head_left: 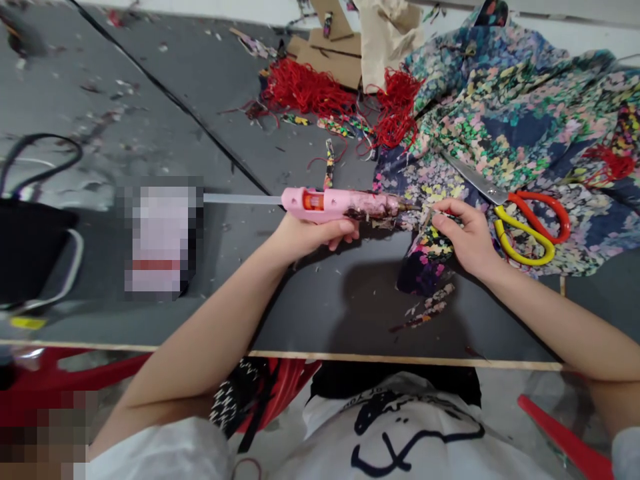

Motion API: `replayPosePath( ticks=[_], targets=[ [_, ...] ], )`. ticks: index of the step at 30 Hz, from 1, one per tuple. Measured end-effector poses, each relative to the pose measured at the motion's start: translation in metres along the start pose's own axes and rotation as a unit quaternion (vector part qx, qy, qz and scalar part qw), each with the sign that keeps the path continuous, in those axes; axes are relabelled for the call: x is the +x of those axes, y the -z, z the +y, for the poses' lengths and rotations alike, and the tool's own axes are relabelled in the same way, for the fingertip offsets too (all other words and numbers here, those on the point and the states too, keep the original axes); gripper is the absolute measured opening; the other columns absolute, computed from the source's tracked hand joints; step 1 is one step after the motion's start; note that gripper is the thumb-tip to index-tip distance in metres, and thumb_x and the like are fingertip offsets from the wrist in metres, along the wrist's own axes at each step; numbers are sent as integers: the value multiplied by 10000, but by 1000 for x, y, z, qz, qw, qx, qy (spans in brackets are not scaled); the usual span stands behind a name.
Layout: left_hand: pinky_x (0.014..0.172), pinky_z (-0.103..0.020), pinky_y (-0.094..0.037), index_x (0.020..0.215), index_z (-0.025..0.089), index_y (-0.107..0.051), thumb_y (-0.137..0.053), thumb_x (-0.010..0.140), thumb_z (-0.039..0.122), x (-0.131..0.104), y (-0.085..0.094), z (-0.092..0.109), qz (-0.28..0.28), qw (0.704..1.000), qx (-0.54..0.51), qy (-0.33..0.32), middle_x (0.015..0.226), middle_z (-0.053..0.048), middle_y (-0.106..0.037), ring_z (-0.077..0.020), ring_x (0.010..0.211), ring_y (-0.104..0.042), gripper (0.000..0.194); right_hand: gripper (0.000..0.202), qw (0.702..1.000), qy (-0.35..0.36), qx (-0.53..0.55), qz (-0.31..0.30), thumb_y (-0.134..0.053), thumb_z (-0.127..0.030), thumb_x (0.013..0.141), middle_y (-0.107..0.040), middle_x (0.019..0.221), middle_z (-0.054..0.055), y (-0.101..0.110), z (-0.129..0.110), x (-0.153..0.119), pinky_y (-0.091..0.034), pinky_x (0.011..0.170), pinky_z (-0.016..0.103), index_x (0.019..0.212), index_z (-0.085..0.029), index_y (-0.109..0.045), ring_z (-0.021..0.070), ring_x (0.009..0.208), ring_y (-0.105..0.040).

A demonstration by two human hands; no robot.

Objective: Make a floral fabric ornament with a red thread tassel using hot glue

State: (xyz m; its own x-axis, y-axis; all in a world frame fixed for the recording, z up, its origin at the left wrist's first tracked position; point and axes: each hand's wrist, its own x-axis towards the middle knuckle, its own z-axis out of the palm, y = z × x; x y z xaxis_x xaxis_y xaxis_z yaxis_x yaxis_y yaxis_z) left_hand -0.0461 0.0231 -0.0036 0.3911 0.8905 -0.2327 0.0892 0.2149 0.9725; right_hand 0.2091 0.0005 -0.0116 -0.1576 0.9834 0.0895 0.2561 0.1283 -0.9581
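Note:
My left hand [320, 233] is closed around the handle of a pink hot glue gun [340, 203], with a long glue stick [240, 199] sticking out of its back end. The gun's nozzle, crusted with dark residue, points right and comes close to my right hand [465, 233]. In that hand's pinch is a dark piece of flower-print fabric [425, 260]; whether the nozzle touches it, I cannot tell. Just right of my right hand, scissors [530, 223] with red and yellow handles lie partly open on a large floral cloth [505, 127].
Red thread bundles [310, 87] and cardboard pieces [325, 53] lie at the back, beside a beige cloth [387, 40]. A black cord [175, 100] crosses the grey table. On the left are a blurred-out phone-like object [163, 233] and a black bag [35, 247]. Fabric scraps [433, 307] lie near the front edge.

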Motion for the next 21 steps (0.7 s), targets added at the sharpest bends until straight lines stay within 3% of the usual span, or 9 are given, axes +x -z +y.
replayPosePath(
  ticks=[5,14,21],
  targets=[
    [329,-164,-348,722,160,-647,-733,576,344,-2,-2,8,-14,998,55,32,508,24,-617,-57,334,-439,250,155,1000,-2,-3,-26,-589,-346,813,-614,754,-15,1,0,-1,-455,749,283,769,-200,-615,136,756,-567],
    [332,-168,-337,674,162,-614,-742,574,430,-3,-4,7,0,995,89,48,480,18,-600,-56,329,-412,313,232,999,-7,-16,-38,-595,-433,810,-626,754,-7,0,-1,-2,-460,743,287,772,-205,-618,146,751,-576],
    [340,-173,-343,811,143,-659,-718,592,406,-3,-5,11,-6,992,108,63,495,18,-612,-66,340,-415,347,163,999,1,-7,-36,-596,-351,799,-607,713,-16,0,-3,-2,-451,714,269,755,-195,-611,128,703,-563]
  ],
)
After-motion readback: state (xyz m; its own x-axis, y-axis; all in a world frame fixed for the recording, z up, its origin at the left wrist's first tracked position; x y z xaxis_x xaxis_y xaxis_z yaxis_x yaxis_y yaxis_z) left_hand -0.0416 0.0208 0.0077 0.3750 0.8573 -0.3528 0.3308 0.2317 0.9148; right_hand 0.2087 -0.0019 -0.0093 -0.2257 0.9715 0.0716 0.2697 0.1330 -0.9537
